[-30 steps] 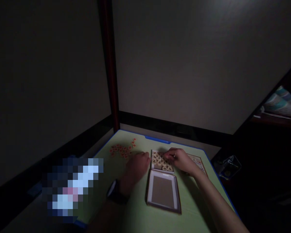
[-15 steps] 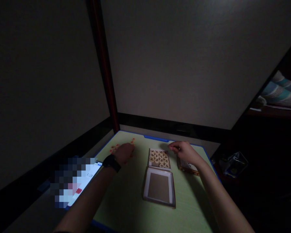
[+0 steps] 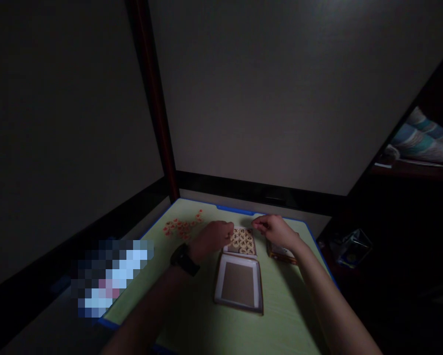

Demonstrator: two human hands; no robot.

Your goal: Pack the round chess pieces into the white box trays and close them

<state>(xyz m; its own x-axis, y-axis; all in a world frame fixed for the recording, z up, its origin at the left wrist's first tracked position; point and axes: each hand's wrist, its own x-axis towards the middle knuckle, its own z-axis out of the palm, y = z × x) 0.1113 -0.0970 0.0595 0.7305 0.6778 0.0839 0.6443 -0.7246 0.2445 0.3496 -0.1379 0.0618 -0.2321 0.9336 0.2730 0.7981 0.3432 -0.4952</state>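
A small open box [image 3: 242, 242] full of round pale game discs lies on a green table [image 3: 192, 305]. My left hand [image 3: 214, 238], a dark watch on its wrist, is closed in a pinch at the box's left edge, likely on a disc too small to make out. My right hand [image 3: 275, 230] hovers with curled fingers at the box's far right corner. Several red-marked discs [image 3: 180, 227] lie loose at the far left of the table. The box lid [image 3: 239, 286] lies inside-up just in front of the box.
A printed card or booklet [image 3: 280, 254] lies under my right wrist. A lit, blurred screen [image 3: 110, 281] sits at the table's left edge. A dark red post [image 3: 153, 98] stands in the wall corner. A clear container [image 3: 349, 246] sits off the table to the right.
My left hand came back from the loose red-marked discs to the left edge of the box. My right hand shifted slightly left toward the box's far corner.
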